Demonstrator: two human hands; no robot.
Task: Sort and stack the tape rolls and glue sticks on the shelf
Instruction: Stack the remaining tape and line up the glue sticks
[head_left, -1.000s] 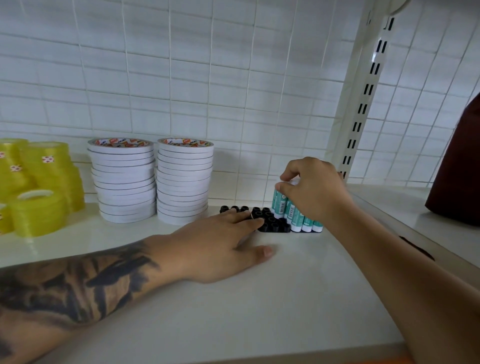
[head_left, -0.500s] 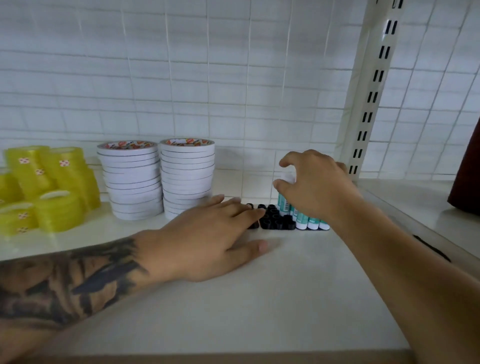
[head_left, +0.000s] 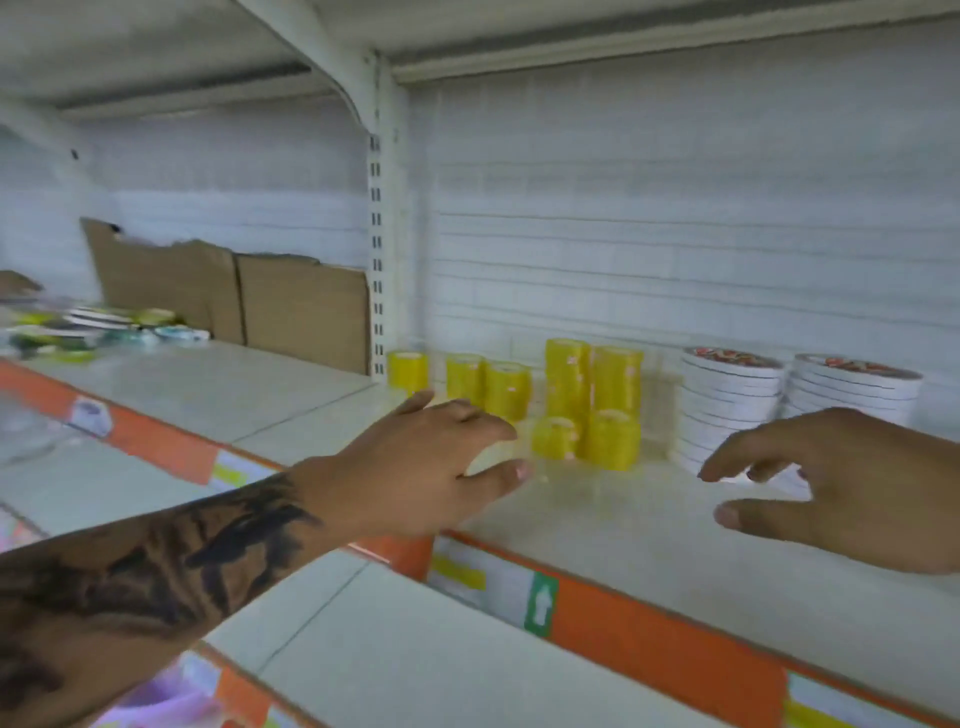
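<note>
Tape rolls (head_left: 582, 400), yellow, stand stacked near the shelf's (head_left: 597, 519) back edge, beside white rolls (head_left: 732, 405). Glue sticks have left view. Left hand (head_left: 426, 467) and right hand (head_left: 831, 483) have released them; both grips apart, empty, now reaching toward the tape.

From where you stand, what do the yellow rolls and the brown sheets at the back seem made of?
Yellow rolls: likely clear plastic tape, glossy and translucent, light glowing through. Brown sheets: apparently cardboard, matte, with ragged torn top edges.
</note>
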